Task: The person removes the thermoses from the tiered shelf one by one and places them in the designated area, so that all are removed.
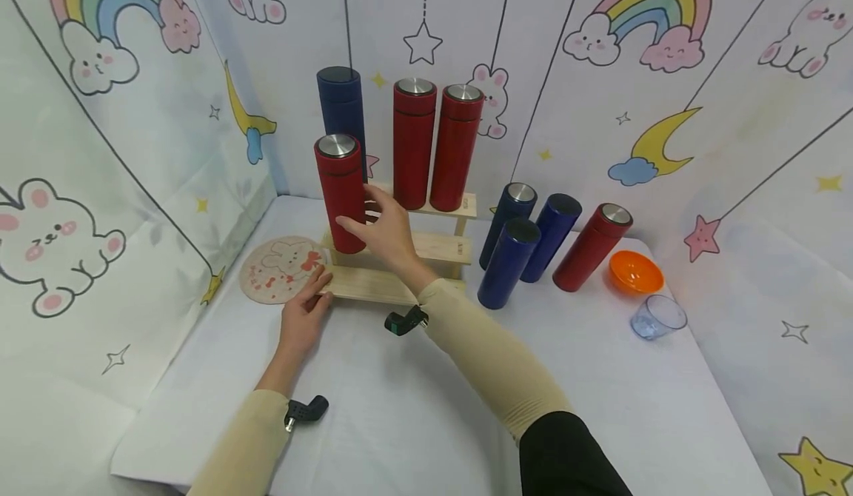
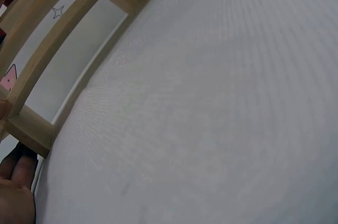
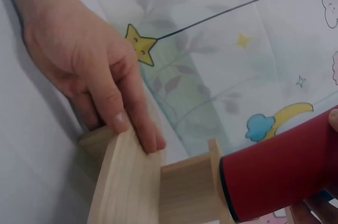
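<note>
My right hand (image 1: 389, 233) holds a red thermos (image 1: 343, 203) by its side, thumb in front, at the left end of the stepped wooden rack's (image 1: 373, 286) middle shelf. In the right wrist view the thermos's dark base (image 3: 228, 189) is close against that shelf; I cannot tell if its weight rests there. My left hand (image 1: 305, 318) grips the left end of the lowest shelf, with fingers on its top and thumb at the edge (image 3: 92, 65). On the top shelf stand two red thermoses (image 1: 413, 148) (image 1: 457, 148) and a blue thermos (image 1: 343, 104), partly hidden behind the held one.
Right of the rack stand several blue thermoses (image 1: 508, 263) and one red thermos (image 1: 591, 248). Beyond them are an orange bowl (image 1: 635, 274) and a clear glass (image 1: 656, 318). A round rabbit-print mat (image 1: 266, 277) lies left of the rack. Printed cloth (image 1: 526, 29) hangs behind.
</note>
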`<state>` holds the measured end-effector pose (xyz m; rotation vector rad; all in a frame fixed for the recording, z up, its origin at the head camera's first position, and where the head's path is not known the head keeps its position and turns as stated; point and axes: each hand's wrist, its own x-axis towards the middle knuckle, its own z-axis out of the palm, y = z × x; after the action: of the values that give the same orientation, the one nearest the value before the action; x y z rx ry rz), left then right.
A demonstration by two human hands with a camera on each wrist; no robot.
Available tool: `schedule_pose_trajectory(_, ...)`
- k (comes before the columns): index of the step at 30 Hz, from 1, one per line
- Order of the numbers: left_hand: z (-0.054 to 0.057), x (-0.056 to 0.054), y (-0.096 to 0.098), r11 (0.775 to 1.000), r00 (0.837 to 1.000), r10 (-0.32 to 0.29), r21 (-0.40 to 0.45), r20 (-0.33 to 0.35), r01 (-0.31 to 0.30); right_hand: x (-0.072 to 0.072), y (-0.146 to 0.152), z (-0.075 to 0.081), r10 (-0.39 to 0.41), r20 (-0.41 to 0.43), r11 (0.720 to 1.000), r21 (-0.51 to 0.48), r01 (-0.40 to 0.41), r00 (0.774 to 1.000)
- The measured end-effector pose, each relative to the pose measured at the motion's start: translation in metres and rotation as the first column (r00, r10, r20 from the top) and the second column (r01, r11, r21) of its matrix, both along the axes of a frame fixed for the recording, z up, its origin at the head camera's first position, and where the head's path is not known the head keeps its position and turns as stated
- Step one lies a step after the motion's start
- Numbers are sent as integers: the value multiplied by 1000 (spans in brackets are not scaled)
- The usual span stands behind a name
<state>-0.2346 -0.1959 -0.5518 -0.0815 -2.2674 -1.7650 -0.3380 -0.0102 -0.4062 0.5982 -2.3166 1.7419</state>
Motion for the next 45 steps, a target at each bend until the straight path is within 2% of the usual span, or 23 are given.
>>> schedule_pose_trajectory(5,0,-2,1,1000,1000,-2,11,-9,2,10,18,-1,-7,-18,999,-37,6,1000)
schedule_pose_trajectory(7,-7,-5,-2,1000,1000,-4,15,-26,4,14,26,0,-16,-23,999,-46,15,1000)
schedule_pose_trajectory(9,-7,-5,-2,1000,1000,-10,22,-26,10,18,34,0,-25,-24,998,-53,24,999)
schedule_pose_trajectory(16,-10,-5,-3,1000,1000,-1,24,-11,1,36,63,0,-50,1,998,-45,50,999)
schedule_pose_trajectory(21,-9,-6,-3,1000,1000,14,13,12,-14,47,83,3,-23,-21,998,-62,21,1000)
schedule_pose_trajectory(25,-9,-6,-3,1000,1000,18,19,23,-19,56,102,2,0,-43,999,-47,-2,999)
schedule_pose_trajectory(32,-10,-4,-3,1000,1000,-11,-11,29,11,76,135,-4,-24,-74,1000,-11,24,997)
schedule_pose_trajectory(37,-8,-2,-1,999,999,10,-40,49,-8,90,155,-6,-34,-88,999,38,37,996)
schedule_pose_trajectory(45,-10,-4,0,1000,999,18,-21,46,-17,107,188,-13,-58,-138,995,74,69,989)
